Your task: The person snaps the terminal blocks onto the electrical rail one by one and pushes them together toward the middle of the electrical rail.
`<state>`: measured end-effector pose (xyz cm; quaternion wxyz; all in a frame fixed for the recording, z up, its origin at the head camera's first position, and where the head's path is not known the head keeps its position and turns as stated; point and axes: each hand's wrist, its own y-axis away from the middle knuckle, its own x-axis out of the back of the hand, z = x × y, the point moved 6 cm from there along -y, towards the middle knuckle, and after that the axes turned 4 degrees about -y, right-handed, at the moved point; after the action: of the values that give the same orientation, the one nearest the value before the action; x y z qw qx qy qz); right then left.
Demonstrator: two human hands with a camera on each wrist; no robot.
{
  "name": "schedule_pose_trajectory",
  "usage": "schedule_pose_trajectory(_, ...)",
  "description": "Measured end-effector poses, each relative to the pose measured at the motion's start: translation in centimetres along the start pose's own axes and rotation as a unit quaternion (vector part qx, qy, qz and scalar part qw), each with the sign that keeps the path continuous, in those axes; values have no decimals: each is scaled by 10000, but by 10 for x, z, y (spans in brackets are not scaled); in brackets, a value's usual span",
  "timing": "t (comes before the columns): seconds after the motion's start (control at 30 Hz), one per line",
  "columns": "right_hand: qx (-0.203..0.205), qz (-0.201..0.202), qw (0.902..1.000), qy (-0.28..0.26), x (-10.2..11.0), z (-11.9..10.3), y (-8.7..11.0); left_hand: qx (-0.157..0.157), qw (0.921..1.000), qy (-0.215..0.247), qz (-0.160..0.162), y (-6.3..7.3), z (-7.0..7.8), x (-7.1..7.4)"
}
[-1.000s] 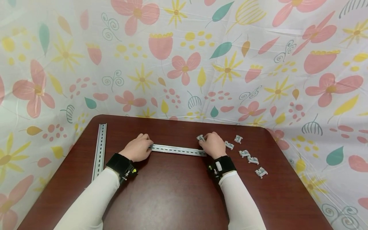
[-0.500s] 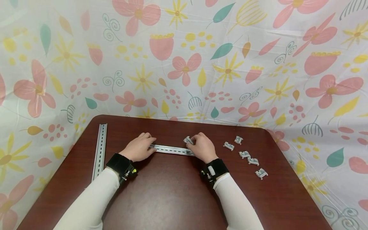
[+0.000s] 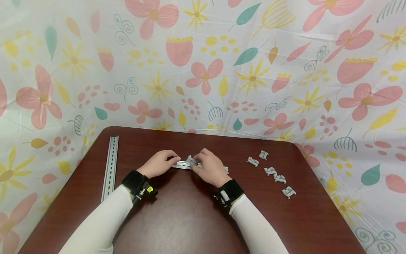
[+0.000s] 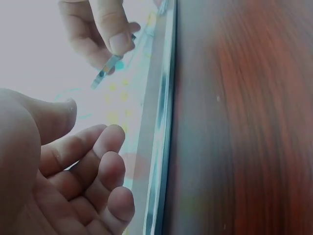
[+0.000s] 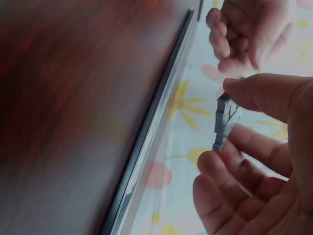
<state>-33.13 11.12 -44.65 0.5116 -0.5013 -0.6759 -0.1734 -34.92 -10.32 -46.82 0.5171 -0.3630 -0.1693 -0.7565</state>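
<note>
My right hand (image 3: 210, 169) pinches a small grey terminal block (image 3: 191, 160) between thumb and fingers, just above a slotted metal DIN rail (image 3: 181, 164). In the right wrist view the terminal block (image 5: 223, 120) shows edge-on, apart from the rail (image 5: 142, 132). My left hand (image 3: 159, 163) hovers by the rail's left end with fingers loosely bent. Nothing lies between its thumb and fingers in the left wrist view, where the left hand (image 4: 73, 181) faces the right hand's fingertips. The right hand covers part of the rail's middle.
A second, longer slotted rail (image 3: 110, 165) lies along the left side of the dark brown table (image 3: 190, 218). Several more terminal blocks (image 3: 280, 178) lie scattered on the right. A flower-patterned cloth (image 3: 203, 106) hangs behind the table.
My right hand has carried the terminal block leftward along the rail towards my left hand. The left hand has let go of the rail's end and shifted slightly right.
</note>
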Motion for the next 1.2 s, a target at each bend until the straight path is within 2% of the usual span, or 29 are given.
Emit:
schedule_pose_trajectory(0.27,821,39,9966,107,-4,-20,3,-117,9988,433,-188,0,5,-1)
schedule_pose_trajectory(0.57,1183,130,9927,212,-4,-33,6,-135,9954,901,-294,1,10,-2)
schedule_pose_trajectory(0.97,1570,342,9853,573,-5,-36,8,-70,9967,809,57,2,14,-1)
schedule_pose_trajectory(1.2,1830,496,9757,1103,-7,-40,8,281,9963,770,252,2,12,1)
